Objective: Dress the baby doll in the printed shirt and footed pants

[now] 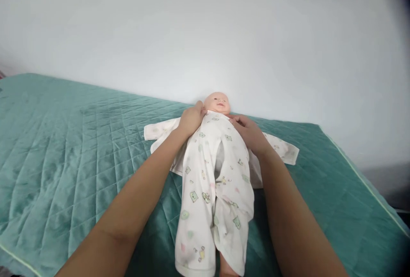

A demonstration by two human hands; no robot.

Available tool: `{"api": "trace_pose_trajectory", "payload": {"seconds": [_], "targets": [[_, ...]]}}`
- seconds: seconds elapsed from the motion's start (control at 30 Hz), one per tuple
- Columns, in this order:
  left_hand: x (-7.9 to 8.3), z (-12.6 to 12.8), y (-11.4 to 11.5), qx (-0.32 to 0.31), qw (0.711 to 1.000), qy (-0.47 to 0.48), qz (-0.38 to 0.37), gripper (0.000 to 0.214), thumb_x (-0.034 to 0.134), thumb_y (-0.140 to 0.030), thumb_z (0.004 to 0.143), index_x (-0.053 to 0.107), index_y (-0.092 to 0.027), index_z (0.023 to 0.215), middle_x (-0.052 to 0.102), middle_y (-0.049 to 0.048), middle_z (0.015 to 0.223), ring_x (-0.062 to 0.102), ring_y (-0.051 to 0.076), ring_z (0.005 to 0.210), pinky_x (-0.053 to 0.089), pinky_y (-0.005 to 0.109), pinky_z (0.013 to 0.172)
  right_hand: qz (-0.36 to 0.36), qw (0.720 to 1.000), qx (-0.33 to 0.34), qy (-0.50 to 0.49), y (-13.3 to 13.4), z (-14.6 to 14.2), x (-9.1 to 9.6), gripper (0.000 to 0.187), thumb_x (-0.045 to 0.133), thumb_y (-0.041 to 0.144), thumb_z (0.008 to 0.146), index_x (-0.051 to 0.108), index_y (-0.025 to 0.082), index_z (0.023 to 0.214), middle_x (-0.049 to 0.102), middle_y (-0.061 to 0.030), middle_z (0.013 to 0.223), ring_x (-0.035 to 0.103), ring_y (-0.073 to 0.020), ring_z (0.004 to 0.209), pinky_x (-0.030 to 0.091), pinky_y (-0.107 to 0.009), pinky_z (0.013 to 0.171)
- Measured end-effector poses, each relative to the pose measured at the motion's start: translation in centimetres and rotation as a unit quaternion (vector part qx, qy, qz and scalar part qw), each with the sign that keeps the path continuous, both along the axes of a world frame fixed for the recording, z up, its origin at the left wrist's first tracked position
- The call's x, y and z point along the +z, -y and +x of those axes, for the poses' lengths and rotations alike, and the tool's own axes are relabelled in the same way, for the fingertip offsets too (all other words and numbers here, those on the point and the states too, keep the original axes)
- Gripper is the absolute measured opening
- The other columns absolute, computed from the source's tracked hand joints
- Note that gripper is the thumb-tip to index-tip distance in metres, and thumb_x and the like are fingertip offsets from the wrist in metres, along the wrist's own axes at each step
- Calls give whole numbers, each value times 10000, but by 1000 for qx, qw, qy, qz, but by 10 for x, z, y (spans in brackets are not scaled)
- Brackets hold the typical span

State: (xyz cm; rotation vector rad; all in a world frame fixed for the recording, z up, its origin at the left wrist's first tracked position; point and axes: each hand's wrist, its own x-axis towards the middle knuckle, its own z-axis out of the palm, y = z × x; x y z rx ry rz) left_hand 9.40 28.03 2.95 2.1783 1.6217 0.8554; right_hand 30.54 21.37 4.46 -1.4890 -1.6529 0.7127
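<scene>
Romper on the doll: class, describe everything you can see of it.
The romper is white, soft-looking cloth printed with small green and yellow animal figures. Its long sleeves are spread out to both sides and its two legs point toward the camera. The front gapes open at the middle. It lies over the doll, which is face up on a green quilt. The left hand and the right hand rest on its shoulders by the neckline.
</scene>
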Motion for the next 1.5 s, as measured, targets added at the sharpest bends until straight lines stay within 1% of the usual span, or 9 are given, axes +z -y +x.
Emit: {"api": "trace_pose_trajectory", "payload": {"seconds": [0.1, 0.27, 0.37, 0.6, 0.83, 1.0, 1.23, 1.37, 1.5], "targets": [[-4, 0, -4, 5, 1000, 25, -9, 124, 512, -346, 962, 497, -231, 918, 614, 25, 782, 570, 214, 744, 375, 314, 735, -36, 999, 30, -15, 1, 8, 3, 337, 611, 509, 859, 563, 212, 708, 709, -52, 1094, 592, -219, 883, 442, -319, 713], [-5, -5, 6, -49, 994, 97, -28, 226, 517, -387, 944, 455, -231, 793, 602, -1, 791, 517, 169, 714, 355, 290, 684, -52, 993, -26, -106, -8, 12, -1, 301, 689, 448, 751, 531, 220, 637, 556, 6, 628, 485, -164, 640, 377, -293, 592], [-6, -6, 9, -52, 991, 121, -32, 250, 511, -385, 942, 452, -226, 758, 592, -5, 773, 509, 165, 721, 366, 293, 686, -42, 986, -73, -143, -12, 8, -4, 299, 699, 421, 712, 503, 223, 605, 467, 31, 554, 439, -150, 604, 355, -290, 569], [-15, -4, 8, -17, 994, 107, 15, 173, 555, -363, 926, 593, -207, 860, 658, 39, 893, 565, 193, 825, 439, 319, 783, 22, 990, -113, -85, -13, -5, -11, 188, 647, 381, 763, 608, 212, 693, 718, -35, 877, 604, -214, 841, 472, -366, 802], [-14, -21, 40, -74, 991, 103, 35, 350, 457, -259, 977, 714, -267, 1213, 693, 63, 1272, 600, 225, 1190, 427, 383, 1076, 64, 988, -63, -126, 8, -7, -16, 219, 630, 359, 833, 732, 224, 973, 742, -50, 1138, 646, -236, 1112, 445, -412, 1052], [-29, -38, 70, -51, 997, 2, 65, 467, 462, -226, 974, 560, -288, 1426, 550, 49, 1504, 449, 249, 1417, 339, 461, 1199, 45, 985, -43, -161, 44, -5, -20, 383, 614, 421, 880, 720, 260, 1210, 666, -35, 1349, 567, -235, 1300, 370, -437, 1164], [-43, -49, 97, -61, 993, -45, 93, 514, 443, -193, 968, 446, -226, 1482, 371, 93, 1629, 216, 267, 1561, 281, 506, 1257, 20, 963, -186, -193, 70, -1, -40, 270, 611, 348, 784, 726, 203, 981, 764, -84, 1049, 681, -268, 995, 526, -440, 933], [-38, -47, 100, -68, 992, -15, 104, 478, 418, -174, 966, 456, -186, 1442, 383, 126, 1611, 180, 263, 1565, 288, 500, 1256, -39, 979, -162, -116, 72, 0, -29, 222, 662, 313, 717, 735, 211, 900, 772, -85, 956, 692, -289, 897, 529, -428, 854], [-25, -39, 108, -38, 991, 58, 115, 401, 421, -180, 952, 503, -195, 1345, 506, 137, 1478, 360, 277, 1442, 318, 491, 1219, -79, 981, -123, -127, 78, -2, -11, 218, 730, 356, 691, 749, 236, 872, 777, -73, 958, 697, -324, 913, 539, -442, 835]]}}
